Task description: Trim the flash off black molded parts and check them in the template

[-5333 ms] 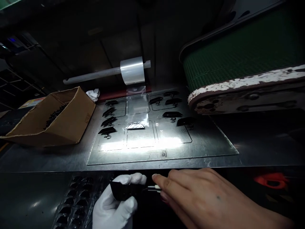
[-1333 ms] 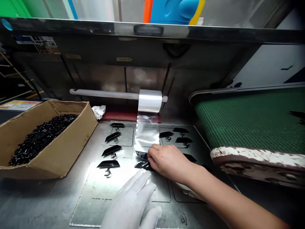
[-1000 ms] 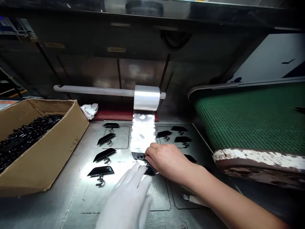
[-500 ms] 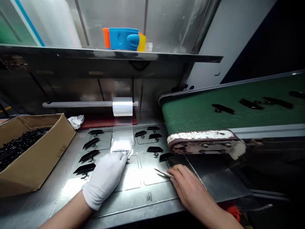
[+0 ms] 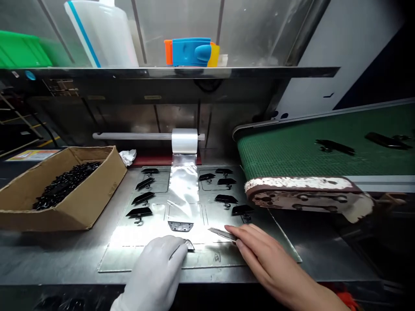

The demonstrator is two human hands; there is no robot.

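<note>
My left hand [image 5: 158,268], in a white glove, is closed on a small flat part [image 5: 189,245] near the sheet's front edge; only the part's tip shows past my fingers. My bare right hand [image 5: 259,250] pinches a slim silver knife [image 5: 222,233], its blade pointing left above the sheet. Between the hands and the roll lies a strip of clear film [image 5: 183,185], and a grey trapezoid plastic piece [image 5: 180,226] sits at its near end. Black parts with hooks [image 5: 139,212] are laid out on both sides of the strip.
The film roll [image 5: 184,141] hangs on a white rod at the back. At left stands a cardboard box [image 5: 94,194] full of small black pieces. A green conveyor belt [image 5: 285,155] carries black parts at right, its worn end overhanging the bench. Above runs a metal shelf [image 5: 233,72].
The view has swung left. My left hand has come back towards me from the film's end with a small part, leaving the grey piece in sight. My right hand still holds the knife.
</note>
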